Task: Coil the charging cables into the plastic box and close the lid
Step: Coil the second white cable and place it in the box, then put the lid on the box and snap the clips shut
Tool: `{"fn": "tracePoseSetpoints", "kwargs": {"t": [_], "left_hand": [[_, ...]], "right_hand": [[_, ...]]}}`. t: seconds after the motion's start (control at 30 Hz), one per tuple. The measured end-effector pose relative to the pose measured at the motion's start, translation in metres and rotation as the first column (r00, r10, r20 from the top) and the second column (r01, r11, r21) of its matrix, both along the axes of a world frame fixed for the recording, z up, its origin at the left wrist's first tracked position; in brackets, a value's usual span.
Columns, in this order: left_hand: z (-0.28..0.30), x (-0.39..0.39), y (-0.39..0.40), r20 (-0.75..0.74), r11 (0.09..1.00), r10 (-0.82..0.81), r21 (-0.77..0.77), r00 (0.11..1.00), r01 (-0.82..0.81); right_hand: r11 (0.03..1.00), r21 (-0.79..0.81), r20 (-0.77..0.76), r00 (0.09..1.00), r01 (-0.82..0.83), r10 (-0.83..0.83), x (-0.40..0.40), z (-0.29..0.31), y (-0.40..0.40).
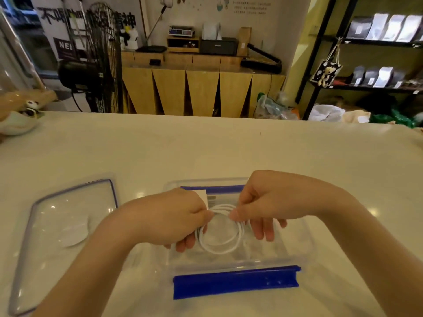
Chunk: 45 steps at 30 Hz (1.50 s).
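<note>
A white charging cable [225, 247], wound into a round coil, hangs just over the open clear plastic box [299, 250]. The box has blue clip handles at its near side [235, 282] and far side. My left hand [169, 219] pinches the coil's left side between thumb and fingers. My right hand [263, 202] pinches the coil's upper right side, its fingers curling down into the box. The clear lid [68, 225] with a blue rim lies flat on the table to the left of the box. Both cable ends are hidden by my hands.
Everything sits on a white table [206, 152]. A white bowl-shaped ornament [18, 120] stands at the table's far left edge. Beyond the table are a floor fan [100, 58], a wooden counter and shelves with bags.
</note>
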<state>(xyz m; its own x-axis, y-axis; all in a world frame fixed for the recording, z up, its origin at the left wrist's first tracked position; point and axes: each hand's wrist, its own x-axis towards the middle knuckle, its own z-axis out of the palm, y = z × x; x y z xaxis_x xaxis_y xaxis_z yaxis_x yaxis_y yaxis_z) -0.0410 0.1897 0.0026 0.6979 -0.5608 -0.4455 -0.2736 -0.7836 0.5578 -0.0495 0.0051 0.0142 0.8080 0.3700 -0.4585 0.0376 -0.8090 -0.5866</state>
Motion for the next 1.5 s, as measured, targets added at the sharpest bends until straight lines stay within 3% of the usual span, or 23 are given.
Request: {"fn": "tracePoseSetpoints", "kwargs": {"t": [0.1, 0.33, 0.47, 0.63, 0.73, 0.87, 0.93, 1.0, 1.07, 1.13, 1.23, 1.33, 1.5], "left_hand": [[-0.007, -0.007, -0.003, -0.004, 0.997, -0.005, 0.079, 1.0, 0.005], [-0.028, -0.012, -0.021, 0.255, 0.927, -0.219, 0.355, 0.942, 0.12], [-0.033, -0.009, -0.022, 0.299, 0.923, -0.222, 0.371, 0.928, 0.101], [-0.032, -0.01, -0.019, 0.295, 0.933, -0.228, 0.338, 0.928, 0.122], [-0.023, -0.014, -0.011, 0.317, 0.955, -0.235, 0.253, 0.919, 0.156], [-0.006, -0.018, 0.012, 0.427, 0.987, -0.14, -0.011, 0.893, 0.16], [-0.001, -0.022, 0.024, 0.387, 0.98, -0.05, -0.16, 0.921, 0.12], [-0.003, -0.028, 0.031, 0.329, 0.972, -0.038, -0.206, 0.944, 0.111], [-0.008, -0.033, 0.035, 0.369, 0.964, -0.024, -0.238, 0.929, 0.12], [-0.012, -0.035, 0.043, 0.462, 0.933, 0.108, -0.354, 0.88, 0.071], [-0.014, -0.039, 0.07, 0.537, 0.856, 0.417, -0.503, 0.734, -0.119], [-0.021, -0.049, 0.099, 0.511, 0.812, 0.558, -0.498, 0.654, -0.303], [-0.046, -0.079, 0.131, 0.452, 0.851, 0.519, -0.353, 0.726, -0.388]], "right_hand": [[0.993, -0.112, 0.04, 0.998, -0.045, 0.05, 0.0, -0.007, 0.007], [0.942, -0.321, 0.149, 0.978, -0.094, 0.148, 0.0, -0.024, 0.016], [0.928, -0.365, 0.214, 0.963, -0.078, 0.165, 0.002, -0.031, 0.019], [0.958, -0.283, 0.254, 0.96, -0.038, 0.113, 0.006, -0.03, 0.016], [0.986, -0.163, 0.305, 0.95, -0.016, 0.066, 0.008, -0.025, 0.017], [0.99, 0.01, 0.415, 0.901, -0.141, 0.124, 0.015, -0.005, 0.033], [0.979, 0.035, 0.493, 0.856, -0.2, 0.157, 0.022, 0.004, 0.044], [0.969, 0.019, 0.556, 0.808, -0.246, 0.195, 0.031, 0.008, 0.056], [0.96, 0.009, 0.582, 0.783, -0.278, 0.221, 0.041, 0.009, 0.069], [0.951, 0.001, 0.593, 0.766, -0.308, 0.248, 0.051, 0.009, 0.083], [0.932, -0.039, 0.597, 0.739, -0.361, 0.312, 0.072, 0.006, 0.109], [0.904, -0.105, 0.566, 0.722, -0.415, 0.397, 0.093, -0.002, 0.141], [0.872, -0.229, 0.503, 0.714, -0.433, 0.487, 0.124, -0.028, 0.199]]}}
